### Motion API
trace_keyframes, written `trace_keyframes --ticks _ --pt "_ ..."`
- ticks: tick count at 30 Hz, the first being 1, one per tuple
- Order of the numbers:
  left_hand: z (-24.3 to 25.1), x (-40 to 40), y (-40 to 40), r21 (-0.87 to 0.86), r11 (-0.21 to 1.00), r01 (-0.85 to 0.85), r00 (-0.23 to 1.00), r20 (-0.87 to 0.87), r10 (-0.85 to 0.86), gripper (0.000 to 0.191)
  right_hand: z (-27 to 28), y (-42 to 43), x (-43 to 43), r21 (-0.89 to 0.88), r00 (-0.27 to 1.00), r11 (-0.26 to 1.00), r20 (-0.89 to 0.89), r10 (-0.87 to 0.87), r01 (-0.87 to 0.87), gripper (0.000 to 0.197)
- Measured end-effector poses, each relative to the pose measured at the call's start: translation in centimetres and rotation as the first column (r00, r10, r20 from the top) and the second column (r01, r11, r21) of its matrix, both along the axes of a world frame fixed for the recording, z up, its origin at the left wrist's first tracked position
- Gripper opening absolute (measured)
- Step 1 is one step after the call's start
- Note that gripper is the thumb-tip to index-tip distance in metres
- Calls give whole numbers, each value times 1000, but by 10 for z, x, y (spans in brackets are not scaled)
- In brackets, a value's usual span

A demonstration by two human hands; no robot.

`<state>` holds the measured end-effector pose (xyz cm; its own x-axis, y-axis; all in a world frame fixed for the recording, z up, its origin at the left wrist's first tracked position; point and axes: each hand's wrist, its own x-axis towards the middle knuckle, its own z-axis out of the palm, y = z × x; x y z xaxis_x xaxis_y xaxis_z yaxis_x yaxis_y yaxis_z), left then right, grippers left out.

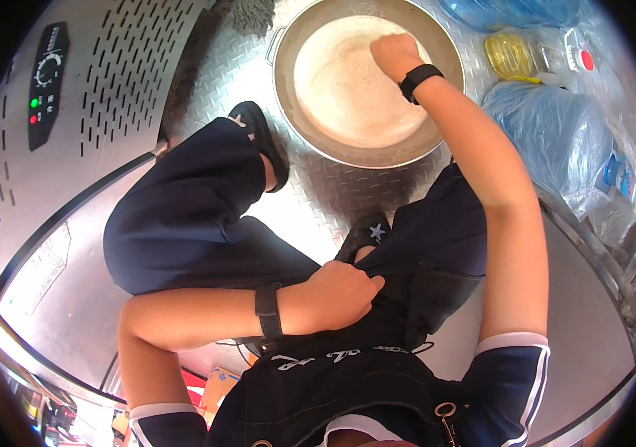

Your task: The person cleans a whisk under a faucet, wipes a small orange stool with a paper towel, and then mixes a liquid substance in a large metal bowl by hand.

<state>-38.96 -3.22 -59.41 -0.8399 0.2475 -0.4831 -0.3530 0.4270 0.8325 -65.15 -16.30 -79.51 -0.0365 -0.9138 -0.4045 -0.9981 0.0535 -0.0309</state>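
Observation:
A wide metal basin [451, 67] stands on the floor before me and holds a pale, creamy liquid [351, 89] with a few small bubbles and swirl marks on top. My right hand [396, 56] is over the right part of this liquid, knuckles up and fingers bent downward. Its fingertips are hidden, so I cannot tell whether they dip in or hold something. Across my lap lies my left hand [332, 299], curled into a fist against the dark apron [396, 313]. Folds of the dark trousers [435, 229] run towards it; whether it pinches cloth is unclear. Both wrists wear black bands.
To the left stands a metal appliance [122, 72] with slotted vents and a lit control panel [45, 95]. At right are a plastic bottle of yellow liquid [510, 56] and large blue water jugs [547, 128] in clear plastic. A grey mop head [251, 14] lies beyond my shoe [265, 145] on the tread-plate floor [295, 223].

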Motion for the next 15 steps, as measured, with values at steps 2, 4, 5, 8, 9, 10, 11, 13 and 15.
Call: trace_keyframes --ticks 2,4,5,8,9,10,11,13,15 --pt "0 1 0 0 1000 -14 1000 -13 14 14 -11 10 5 141 996 986 -3 91 -89 19" --pt "-2 5 2 16 999 -32 1000 -1 32 14 -6 7 11 186 946 970 309 94 -157 24" --pt "-3 8 3 13 999 -45 999 7 44 14 10 -5 22 283 889 945 458 19 -166 26" --pt "0 6 3 10 999 -40 999 -6 40 13 11 -14 1 -50 994 998 105 -18 24 24" --pt "0 6 3 18 999 -41 999 -7 42 13 10 -13 2 -49 994 998 106 -19 24 24" --pt "1 6 3 25 999 -42 999 -9 43 13 9 -13 3 47 993 996 100 68 -73 22" --pt "1 8 1 26 999 -41 999 -8 41 13 8 -12 5 144 983 975 101 155 -169 20" --pt "1 8 2 20 999 -43 999 -1 43 13 23 -16 11 193 967 977 251 39 -89 17" --pt "0 10 4 16 999 -49 999 -9 49 13 24 -21 6 42 999 999 51 4 -6 17"
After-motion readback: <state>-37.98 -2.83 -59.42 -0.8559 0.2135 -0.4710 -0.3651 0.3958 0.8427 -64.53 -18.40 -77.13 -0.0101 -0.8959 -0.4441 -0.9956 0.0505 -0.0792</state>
